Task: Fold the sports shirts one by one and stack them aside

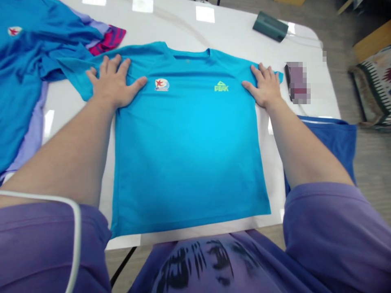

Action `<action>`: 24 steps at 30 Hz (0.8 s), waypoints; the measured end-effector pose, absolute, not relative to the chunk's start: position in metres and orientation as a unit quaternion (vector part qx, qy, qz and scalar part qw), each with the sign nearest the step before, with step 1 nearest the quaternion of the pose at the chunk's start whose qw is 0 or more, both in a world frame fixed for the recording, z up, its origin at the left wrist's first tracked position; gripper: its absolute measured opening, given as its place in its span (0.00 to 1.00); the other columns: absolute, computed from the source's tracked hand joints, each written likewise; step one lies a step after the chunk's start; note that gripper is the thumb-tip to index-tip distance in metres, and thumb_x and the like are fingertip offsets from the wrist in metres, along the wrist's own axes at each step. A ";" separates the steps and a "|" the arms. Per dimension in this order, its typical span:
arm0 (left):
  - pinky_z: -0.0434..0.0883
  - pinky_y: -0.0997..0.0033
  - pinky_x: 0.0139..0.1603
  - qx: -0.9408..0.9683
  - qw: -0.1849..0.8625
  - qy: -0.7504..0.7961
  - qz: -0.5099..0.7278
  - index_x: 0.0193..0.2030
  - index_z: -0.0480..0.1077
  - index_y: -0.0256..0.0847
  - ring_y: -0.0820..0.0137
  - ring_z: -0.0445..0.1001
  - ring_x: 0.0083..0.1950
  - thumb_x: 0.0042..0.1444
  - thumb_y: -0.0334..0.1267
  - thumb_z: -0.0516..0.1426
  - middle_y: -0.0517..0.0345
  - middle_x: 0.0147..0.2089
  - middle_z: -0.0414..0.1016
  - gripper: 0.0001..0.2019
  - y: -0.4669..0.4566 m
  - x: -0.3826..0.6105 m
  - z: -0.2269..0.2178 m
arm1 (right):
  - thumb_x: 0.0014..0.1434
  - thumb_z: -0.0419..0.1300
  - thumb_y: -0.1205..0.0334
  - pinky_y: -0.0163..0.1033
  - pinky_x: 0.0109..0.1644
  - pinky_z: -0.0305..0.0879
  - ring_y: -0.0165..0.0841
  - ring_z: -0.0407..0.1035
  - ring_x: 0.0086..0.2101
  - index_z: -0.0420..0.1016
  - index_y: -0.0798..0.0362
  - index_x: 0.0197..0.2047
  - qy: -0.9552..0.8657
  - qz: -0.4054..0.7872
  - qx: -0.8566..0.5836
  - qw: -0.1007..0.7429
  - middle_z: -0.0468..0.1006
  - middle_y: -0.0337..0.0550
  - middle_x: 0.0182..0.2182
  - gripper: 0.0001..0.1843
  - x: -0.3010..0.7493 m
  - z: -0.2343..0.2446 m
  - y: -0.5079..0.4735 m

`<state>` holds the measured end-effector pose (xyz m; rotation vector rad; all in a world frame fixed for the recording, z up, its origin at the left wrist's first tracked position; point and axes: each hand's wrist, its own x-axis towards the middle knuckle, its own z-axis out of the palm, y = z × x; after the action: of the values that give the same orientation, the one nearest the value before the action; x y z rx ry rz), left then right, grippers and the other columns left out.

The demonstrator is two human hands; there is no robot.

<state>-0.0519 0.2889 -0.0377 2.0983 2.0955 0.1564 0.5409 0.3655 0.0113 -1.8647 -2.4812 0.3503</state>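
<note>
A bright blue T-shirt [189, 150] lies spread out face up, its neckline pointing away from me and its hem along the near table edge. On its chest are a round logo with a red star and a yellow-green PEAK print. My left hand [113, 81] presses flat on the left sleeve and shoulder area, fingers spread. Over on the right sleeve, my right hand [265, 84] also lies flat with its fingers apart. Small creases run across the shoulders between the hands; the lower body of the shirt looks fairly smooth.
The white table [183, 30] carries a heap of blue and lilac clothes [21, 77] at the left, touching the shirt's left sleeve. A dark green box-shaped device [270, 26] and a blurred phone-like object [297, 82] sit at the right. Dark blue cloth [332, 138] hangs over the right edge.
</note>
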 end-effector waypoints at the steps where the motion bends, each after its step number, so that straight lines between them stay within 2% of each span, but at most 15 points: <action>1: 0.46 0.06 0.72 0.702 0.089 0.704 0.053 0.71 0.64 0.04 0.29 0.48 0.88 0.77 0.70 0.41 0.17 0.84 0.55 0.54 0.288 -0.050 -0.035 | 0.83 0.46 0.27 0.81 0.85 0.21 0.55 0.28 0.85 0.48 0.55 0.89 -0.790 0.117 -0.602 0.014 0.48 0.49 0.87 0.50 0.541 0.012 0.365; 4: 0.43 0.07 0.75 0.696 0.112 0.707 0.050 0.71 0.62 0.03 0.32 0.46 0.89 0.79 0.70 0.43 0.16 0.86 0.52 0.54 0.284 -0.045 -0.025 | 0.81 0.49 0.25 0.80 0.85 0.20 0.53 0.29 0.85 0.49 0.50 0.89 -0.782 0.124 -0.611 0.020 0.49 0.44 0.87 0.50 0.540 0.012 0.364; 7: 0.40 0.07 0.76 0.692 0.131 0.708 0.052 0.76 0.58 0.05 0.32 0.44 0.90 0.78 0.72 0.45 0.17 0.87 0.50 0.55 0.282 -0.042 -0.020 | 0.79 0.51 0.23 0.80 0.85 0.21 0.54 0.30 0.84 0.50 0.49 0.89 -0.779 0.125 -0.614 0.029 0.49 0.43 0.88 0.51 0.539 0.013 0.364; 10: 0.38 0.07 0.77 0.692 0.139 0.706 0.054 0.81 0.54 0.10 0.32 0.42 0.90 0.78 0.73 0.46 0.20 0.88 0.48 0.55 0.283 -0.044 -0.021 | 0.78 0.51 0.22 0.80 0.85 0.21 0.56 0.30 0.84 0.51 0.50 0.89 -0.779 0.132 -0.612 0.032 0.50 0.44 0.87 0.53 0.537 0.015 0.364; 14: 0.35 0.09 0.78 0.694 0.151 0.701 0.072 0.84 0.52 0.16 0.31 0.40 0.90 0.76 0.75 0.50 0.24 0.89 0.47 0.56 0.284 -0.047 -0.026 | 0.80 0.48 0.24 0.80 0.85 0.23 0.54 0.26 0.86 0.48 0.52 0.89 -0.790 0.154 -0.592 0.028 0.58 0.50 0.84 0.51 0.536 0.018 0.362; 19: 0.34 0.11 0.78 0.687 0.160 0.702 0.094 0.83 0.54 0.16 0.32 0.41 0.90 0.78 0.73 0.48 0.26 0.89 0.49 0.54 0.284 -0.047 -0.027 | 0.80 0.50 0.25 0.80 0.85 0.27 0.57 0.35 0.84 0.55 0.53 0.88 -0.780 0.113 -0.615 0.033 0.56 0.53 0.85 0.50 0.531 0.021 0.358; 22: 0.35 0.18 0.82 0.676 0.150 0.709 0.134 0.83 0.56 0.19 0.40 0.42 0.90 0.82 0.68 0.46 0.32 0.90 0.50 0.47 0.279 -0.044 -0.026 | 0.81 0.47 0.27 0.78 0.84 0.30 0.54 0.36 0.84 0.56 0.52 0.87 -0.778 0.120 -0.614 0.057 0.61 0.54 0.83 0.47 0.523 0.030 0.351; 24: 0.34 0.30 0.85 0.657 0.099 0.725 0.179 0.83 0.57 0.26 0.51 0.39 0.91 0.85 0.61 0.50 0.41 0.91 0.50 0.39 0.272 -0.041 -0.022 | 0.82 0.44 0.28 0.76 0.84 0.33 0.51 0.36 0.84 0.56 0.49 0.87 -0.783 0.141 -0.601 0.077 0.67 0.53 0.80 0.45 0.515 0.041 0.344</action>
<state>-0.0407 0.2722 -0.0219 1.9439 2.1458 0.5309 0.5150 0.3437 0.0406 -1.8021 -2.3446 0.4237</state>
